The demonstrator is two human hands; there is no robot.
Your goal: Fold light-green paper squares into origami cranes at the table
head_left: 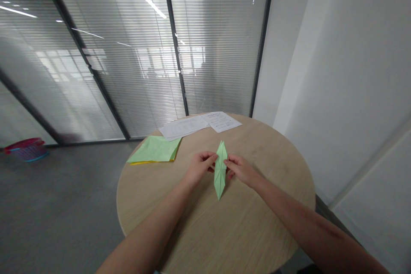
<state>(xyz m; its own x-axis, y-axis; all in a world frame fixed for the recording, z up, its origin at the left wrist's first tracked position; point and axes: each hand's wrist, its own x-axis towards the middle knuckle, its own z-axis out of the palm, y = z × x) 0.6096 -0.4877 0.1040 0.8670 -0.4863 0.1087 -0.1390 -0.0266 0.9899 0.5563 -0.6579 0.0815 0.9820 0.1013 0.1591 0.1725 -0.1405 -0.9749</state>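
Note:
A light green paper folded into a long narrow diamond [220,170] lies over the middle of a round wooden table [257,222]. My left hand [201,167] pinches its left edge with curled fingers. My right hand [240,170] pinches the right edge at the same height. Both pointed ends of the folded paper stick out beyond my fingers.
A stack of green sheets over a yellow one [156,150] lies at the table's far left. Two white printed pages [199,125] sit at the far edge. Behind are glass walls with blinds; a red basket [27,149] stands on the grey floor at left. A white wall is at right.

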